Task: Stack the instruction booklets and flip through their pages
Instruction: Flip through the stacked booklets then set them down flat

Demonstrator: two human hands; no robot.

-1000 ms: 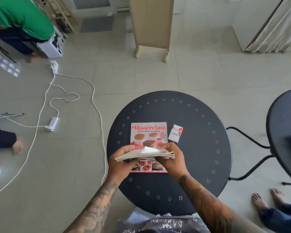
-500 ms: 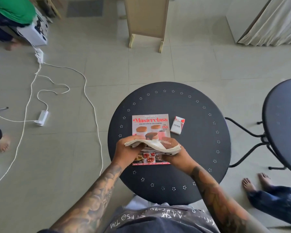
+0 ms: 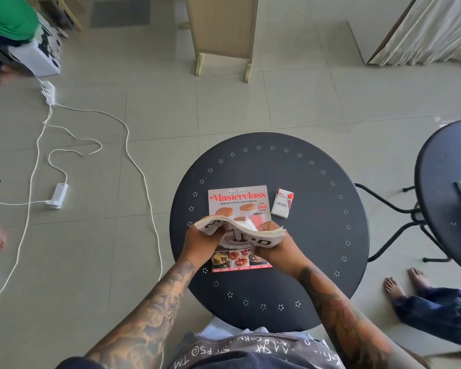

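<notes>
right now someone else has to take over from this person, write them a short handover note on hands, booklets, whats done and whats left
Left hand: grips the left edge of the white booklet, held above the table.
Right hand: holds the booklet's right edge, bending it into an arch, pages fanned at that side.
Masterclass cookbook: lies flat, face up on the round black table, directly under the hands.
Small red-and-white pack: beside the cookbook's right edge, not part of the job.
Done: one booklet is down as the base; flipping of the held one looks under way.
Left: finish flipping, set it on the cookbook, flip through the cookbook too.

"Masterclass" on cookbook [image 3: 238, 201]; "VESS" on pack [image 3: 282, 203]
</notes>
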